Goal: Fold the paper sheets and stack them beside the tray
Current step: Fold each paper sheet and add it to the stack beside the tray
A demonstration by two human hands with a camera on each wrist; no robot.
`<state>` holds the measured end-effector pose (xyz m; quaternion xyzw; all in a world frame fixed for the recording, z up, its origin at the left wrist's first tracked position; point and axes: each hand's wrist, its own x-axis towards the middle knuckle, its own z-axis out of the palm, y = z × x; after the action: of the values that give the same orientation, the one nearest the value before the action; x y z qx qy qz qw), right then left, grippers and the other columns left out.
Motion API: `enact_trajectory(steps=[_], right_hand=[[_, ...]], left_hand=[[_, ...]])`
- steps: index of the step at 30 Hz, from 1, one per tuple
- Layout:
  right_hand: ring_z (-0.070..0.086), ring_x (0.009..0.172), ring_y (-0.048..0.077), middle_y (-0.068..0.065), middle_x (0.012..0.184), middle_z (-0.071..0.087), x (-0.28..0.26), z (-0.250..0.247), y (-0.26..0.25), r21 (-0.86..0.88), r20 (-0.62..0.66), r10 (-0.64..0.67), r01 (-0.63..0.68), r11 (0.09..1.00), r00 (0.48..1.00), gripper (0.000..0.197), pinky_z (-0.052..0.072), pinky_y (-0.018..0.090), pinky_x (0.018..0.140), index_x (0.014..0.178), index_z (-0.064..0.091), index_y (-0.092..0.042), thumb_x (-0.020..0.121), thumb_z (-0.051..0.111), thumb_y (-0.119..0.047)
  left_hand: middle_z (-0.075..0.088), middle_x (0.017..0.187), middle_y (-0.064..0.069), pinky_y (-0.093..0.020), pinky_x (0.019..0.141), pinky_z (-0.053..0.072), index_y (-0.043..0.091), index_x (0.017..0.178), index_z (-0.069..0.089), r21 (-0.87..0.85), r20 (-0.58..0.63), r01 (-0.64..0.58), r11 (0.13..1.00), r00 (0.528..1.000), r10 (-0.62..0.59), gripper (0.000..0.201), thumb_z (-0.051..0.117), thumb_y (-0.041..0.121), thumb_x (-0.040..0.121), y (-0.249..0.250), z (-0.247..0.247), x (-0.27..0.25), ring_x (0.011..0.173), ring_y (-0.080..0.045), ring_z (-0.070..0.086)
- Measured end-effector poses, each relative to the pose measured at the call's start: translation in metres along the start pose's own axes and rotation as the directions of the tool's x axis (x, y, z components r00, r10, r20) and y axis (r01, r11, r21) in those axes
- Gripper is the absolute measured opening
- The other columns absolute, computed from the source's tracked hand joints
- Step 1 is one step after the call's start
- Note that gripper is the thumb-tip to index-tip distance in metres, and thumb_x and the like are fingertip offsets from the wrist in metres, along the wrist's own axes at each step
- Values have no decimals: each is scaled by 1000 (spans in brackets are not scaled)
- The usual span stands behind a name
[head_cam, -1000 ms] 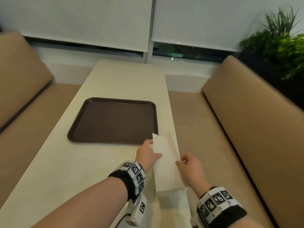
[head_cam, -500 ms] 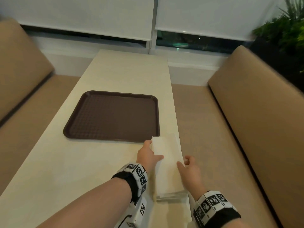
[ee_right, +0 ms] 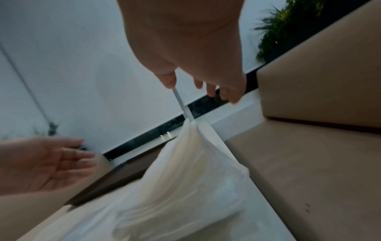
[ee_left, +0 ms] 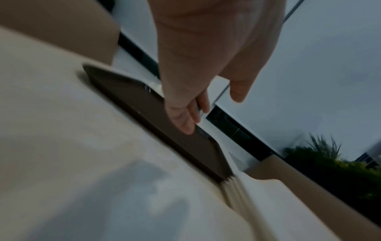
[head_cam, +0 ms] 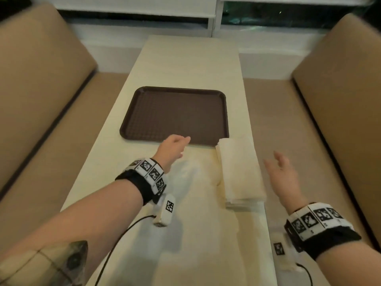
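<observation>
A stack of folded white paper sheets (head_cam: pixel 239 170) (ee_right: pixel 185 184) lies on the cream table (head_cam: pixel 191 65) along its right edge, its far end close to the near right corner of the brown tray (head_cam: pixel 175 114) (ee_left: pixel 144 107). My left hand (head_cam: pixel 175 147) (ee_left: pixel 206 84) hovers over the tray's near edge, left of the stack, fingers relaxed and holding nothing. My right hand (head_cam: pixel 282 172) (ee_right: pixel 198 73) floats to the right of the stack, off the table's edge, fingers spread and empty. Neither hand touches the paper.
Tan upholstered benches (head_cam: pixel 340 112) run along both sides of the table. White window blinds (head_cam: pixel 132 3) close the far end. A green plant (ee_right: pixel 292 21) stands beyond the right bench. Wrist camera cables (head_cam: pixel 115 244) trail over the near tabletop.
Both hands have let go of the folded sheet, which now lies on the stack. The left hand moved left toward the tray, the right hand moved right, off the table.
</observation>
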<state>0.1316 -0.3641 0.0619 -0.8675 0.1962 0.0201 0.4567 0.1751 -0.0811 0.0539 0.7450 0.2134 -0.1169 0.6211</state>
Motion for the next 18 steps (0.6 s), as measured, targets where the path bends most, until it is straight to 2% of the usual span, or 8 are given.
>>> enact_trajectory(steps=[2, 3, 6, 8, 10, 12, 14, 18], right_hand=[[46, 122, 20, 0, 126, 54, -26, -6, -6, -56, -123, -211, 205, 977, 970, 34, 36, 31, 99, 129, 55, -15, 96, 55, -21], [49, 115, 18, -5, 114, 56, -43, -5, -7, -80, -113, -307, 299, 951, 945, 27, 37, 25, 93, 121, 60, -16, 94, 57, -16], [50, 97, -1, -22, 100, 54, -94, 12, -1, -166, 221, -477, 514, 841, 851, 20, 35, 6, 81, 106, 64, -24, 89, 64, -13], [45, 99, -12, -27, 107, 51, -118, 34, 8, -233, 558, -375, 573, 785, 740, 22, 36, 6, 90, 112, 60, -31, 90, 63, -25], [45, 109, -5, -18, 122, 50, -131, 59, 20, -329, 735, -188, 584, 743, 652, 38, 37, 18, 101, 128, 52, -30, 91, 59, -38], [42, 124, 14, -6, 137, 42, -139, 83, 27, -478, 743, -52, 584, 656, 667, 61, 37, 29, 104, 142, 37, -24, 89, 57, -47], [38, 124, 23, 0, 140, 35, -144, 102, 31, -590, 676, -15, 553, 588, 737, 76, 42, 35, 100, 146, 24, -20, 86, 58, -50], [39, 117, 25, 2, 132, 33, -143, 123, 33, -626, 575, -12, 449, 638, 818, 85, 45, 32, 93, 146, 19, -21, 81, 70, -38]], left_hand=[[59, 113, -4, -32, 90, 45, 15, 110, 59, 326, -51, -40, 945, 997, 60, 33, 65, 38, 88, -13, -43, -4, 99, -19, 55], [59, 114, -4, -30, 88, 43, 13, 112, 60, 510, -38, -26, 860, 998, 53, 35, 66, 37, 87, -24, -60, -8, 101, -20, 55], [52, 130, -6, -31, 97, 41, 18, 124, 55, 852, 58, 11, 523, 992, -115, 52, 69, 45, 82, -69, -88, -23, 119, -25, 49], [43, 134, -3, -38, 102, 39, 23, 130, 48, 913, 108, -27, 407, 978, -179, 65, 70, 52, 76, -94, -90, -34, 123, -27, 42], [38, 133, -1, -40, 100, 42, 24, 131, 44, 920, 135, -75, 386, 982, -130, 70, 73, 50, 73, -110, -85, -44, 122, -26, 38], [38, 130, -1, -38, 96, 44, 23, 129, 43, 911, 155, -118, 396, 986, -62, 67, 74, 44, 73, -118, -80, -50, 119, -26, 38], [39, 128, -2, -36, 94, 44, 21, 127, 44, 897, 175, -147, 416, 984, -29, 62, 74, 39, 75, -123, -77, -53, 117, -25, 40], [49, 124, 1, -40, 92, 36, 27, 129, 40, 927, 155, -137, 349, 988, -22, 60, 69, 40, 78, -122, -75, -57, 115, -24, 45]])
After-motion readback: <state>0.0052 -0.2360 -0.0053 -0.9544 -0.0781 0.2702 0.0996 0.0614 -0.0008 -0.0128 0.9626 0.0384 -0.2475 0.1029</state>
